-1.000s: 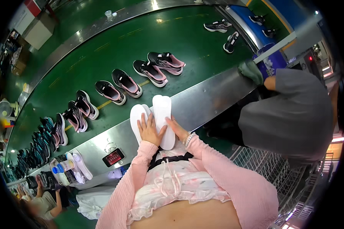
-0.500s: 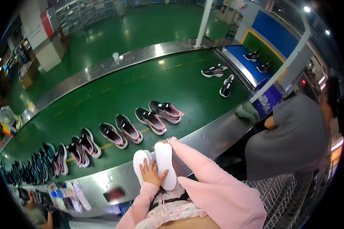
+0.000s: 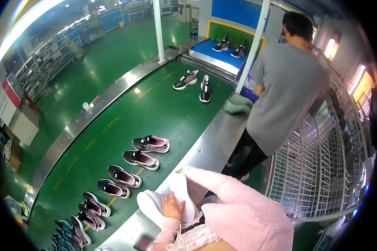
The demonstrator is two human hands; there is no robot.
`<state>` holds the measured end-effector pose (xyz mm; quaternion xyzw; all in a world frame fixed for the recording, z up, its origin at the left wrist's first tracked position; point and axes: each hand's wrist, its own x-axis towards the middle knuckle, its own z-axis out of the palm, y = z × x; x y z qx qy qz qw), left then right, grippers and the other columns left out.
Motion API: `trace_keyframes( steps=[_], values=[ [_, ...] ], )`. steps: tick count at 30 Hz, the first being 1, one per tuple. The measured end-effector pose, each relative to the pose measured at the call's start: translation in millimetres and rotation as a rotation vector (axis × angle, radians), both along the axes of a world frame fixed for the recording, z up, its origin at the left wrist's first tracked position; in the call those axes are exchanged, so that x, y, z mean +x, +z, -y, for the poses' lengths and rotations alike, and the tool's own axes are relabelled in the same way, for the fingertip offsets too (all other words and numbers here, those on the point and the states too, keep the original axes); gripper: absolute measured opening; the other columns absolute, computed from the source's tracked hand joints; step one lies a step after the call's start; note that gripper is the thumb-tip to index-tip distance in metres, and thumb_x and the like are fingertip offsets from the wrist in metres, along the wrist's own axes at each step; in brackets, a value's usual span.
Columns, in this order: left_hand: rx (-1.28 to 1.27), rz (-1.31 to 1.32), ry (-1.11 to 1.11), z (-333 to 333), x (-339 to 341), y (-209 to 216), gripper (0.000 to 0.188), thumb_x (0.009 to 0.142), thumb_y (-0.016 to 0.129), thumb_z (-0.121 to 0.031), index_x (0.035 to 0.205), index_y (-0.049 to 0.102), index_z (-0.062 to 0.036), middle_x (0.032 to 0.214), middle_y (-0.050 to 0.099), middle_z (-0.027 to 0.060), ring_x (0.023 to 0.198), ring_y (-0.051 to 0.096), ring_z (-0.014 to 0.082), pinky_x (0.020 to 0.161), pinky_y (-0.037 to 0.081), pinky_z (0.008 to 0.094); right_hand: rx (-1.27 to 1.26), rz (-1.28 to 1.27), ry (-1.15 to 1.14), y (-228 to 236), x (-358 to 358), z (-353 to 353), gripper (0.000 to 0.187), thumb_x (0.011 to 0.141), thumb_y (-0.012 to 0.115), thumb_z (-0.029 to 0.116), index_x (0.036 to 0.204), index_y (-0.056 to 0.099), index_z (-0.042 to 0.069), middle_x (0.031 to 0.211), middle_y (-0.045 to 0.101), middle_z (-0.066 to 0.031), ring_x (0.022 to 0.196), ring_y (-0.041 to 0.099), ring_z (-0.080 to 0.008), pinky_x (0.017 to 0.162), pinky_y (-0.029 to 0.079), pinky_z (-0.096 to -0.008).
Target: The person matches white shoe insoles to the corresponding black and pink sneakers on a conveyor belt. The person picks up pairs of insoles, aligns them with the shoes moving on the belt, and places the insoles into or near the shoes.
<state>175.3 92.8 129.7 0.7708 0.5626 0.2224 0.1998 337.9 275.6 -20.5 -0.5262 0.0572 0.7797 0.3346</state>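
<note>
Several white insoles [image 3: 150,206] fan out in front of me over the near metal edge, some stacked at the left and another white insole [image 3: 181,188] leaning to the right. My left hand [image 3: 171,206] lies across them, fingers on the left stack and thumb toward the right one, keeping hold of them. At the far tip of the right insole is my right hand [image 3: 179,170]; its fingers are mostly hidden behind the insole. Beyond them, black sneakers with pink linings [image 3: 143,160] stand in a slanting row on the green belt [image 3: 155,113].
A person in a grey shirt [image 3: 287,92] stands at the right beside a wire rack [image 3: 301,175]. A grey-green cloth-like bundle [image 3: 238,103] lies on the metal edge [image 3: 205,144]. Sneakers [image 3: 221,46] sit on a blue conveyor [image 3: 213,55] at the far end. A white post [image 3: 255,42] rises nearby.
My view has swung to the right, showing more of the person and the rack. The insoles remain in my hands, with the left stack and right insole now angled differently.
</note>
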Motion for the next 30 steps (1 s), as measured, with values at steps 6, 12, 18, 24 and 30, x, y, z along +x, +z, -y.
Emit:
trace_keyframes(
  steps=[6, 12, 18, 24, 30],
  values=[
    [0.153, -0.193, -0.229, -20, -3, 18, 0.055, 0.071, 0.055, -0.035, 0.110, 0.042, 0.0018, 0.113, 0.041, 0.0197, 0.109, 0.033, 0.0357, 0.091, 0.026, 0.0454, 0.194, 0.205, -0.014, 3, 56, 24, 0.024, 0.081, 0.038, 0.020, 0.091, 0.055, 0.006, 0.083, 0.057, -0.0079, 0.074, 0.054, -0.0182, 0.067, 0.044, -0.0289],
    [0.069, 0.643, 0.921, 0, -159, -72, 0.051, 0.071, 0.057, -0.024, 0.114, 0.038, -0.0030, 0.114, 0.040, 0.0126, 0.106, 0.037, 0.0276, 0.090, 0.027, 0.0390, 0.217, 0.278, -0.042, 33, 85, 71, 0.024, 0.081, 0.038, 0.020, 0.091, 0.055, 0.006, 0.083, 0.057, -0.0077, 0.073, 0.054, -0.0181, 0.065, 0.044, -0.0290],
    [-0.456, 1.067, 0.365, 4, -82, -72, 0.057, 0.064, 0.066, -0.019, 0.109, 0.038, 0.0008, 0.101, 0.049, 0.0108, 0.092, 0.047, 0.0186, 0.079, 0.039, 0.0300, 0.233, 0.346, -0.035, 46, 99, 93, 0.023, 0.081, 0.038, 0.020, 0.091, 0.054, 0.007, 0.082, 0.057, -0.0074, 0.071, 0.053, -0.0180, 0.064, 0.044, -0.0292],
    [-0.498, 0.946, 0.385, 3, -80, -65, 0.067, 0.063, 0.066, -0.019, 0.115, 0.030, 0.0010, 0.106, 0.045, 0.0133, 0.093, 0.047, 0.0198, 0.079, 0.040, 0.0296, 0.271, 0.325, 0.054, 51, 71, 133, 0.023, 0.081, 0.039, 0.020, 0.092, 0.054, 0.008, 0.081, 0.057, -0.0072, 0.070, 0.053, -0.0179, 0.063, 0.044, -0.0294],
    [0.237, 0.363, 0.514, 1, -54, -7, 0.058, 0.060, 0.064, -0.016, 0.111, 0.041, -0.0013, 0.124, 0.030, 0.0163, 0.115, 0.030, 0.0302, 0.094, 0.024, 0.0388, 0.271, 0.176, 0.147, 53, 27, 191, 0.022, 0.080, 0.039, 0.020, 0.092, 0.054, 0.008, 0.080, 0.056, -0.0070, 0.069, 0.053, -0.0178, 0.061, 0.044, -0.0296]
  ],
)
